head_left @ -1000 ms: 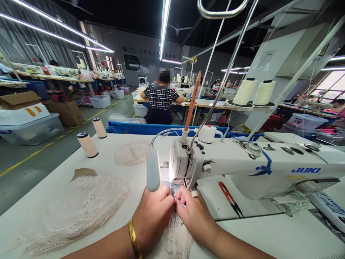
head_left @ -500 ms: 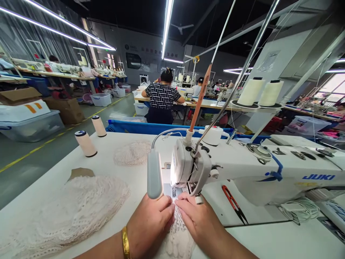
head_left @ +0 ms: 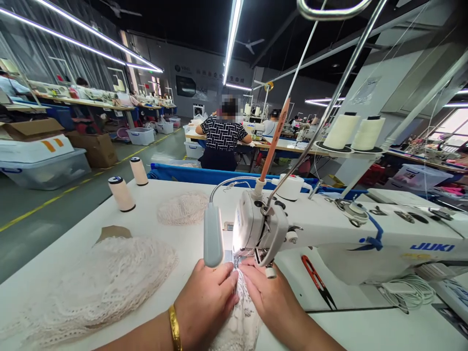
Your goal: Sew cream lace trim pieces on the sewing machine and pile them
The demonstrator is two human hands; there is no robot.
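Note:
A strip of cream lace (head_left: 239, 312) runs from the sewing machine's needle area down toward me. My left hand (head_left: 210, 297) pinches its left edge close to the presser foot (head_left: 236, 262), thumb and fingers together. On the other side, my right hand (head_left: 266, 290) has its fingertips pressed on the lace, just beside the foot. The white sewing machine (head_left: 256, 224) stands over both hands, and a small grey lamp (head_left: 213, 236) lights the needle area. The needle tip itself is too small to make out.
A large heap of lace (head_left: 120, 278) lies at left, with a smaller lace pile (head_left: 183, 208) behind it. Two thread cones (head_left: 122, 194) stand near the left edge. Red-handled thread snips (head_left: 317, 280) rest right of the machine head. A person (head_left: 224, 134) sits ahead.
The view has shifted slightly. Both hands remain at the presser foot, still on the lace; the lace between them looks a little more spread and shows more of its pattern.

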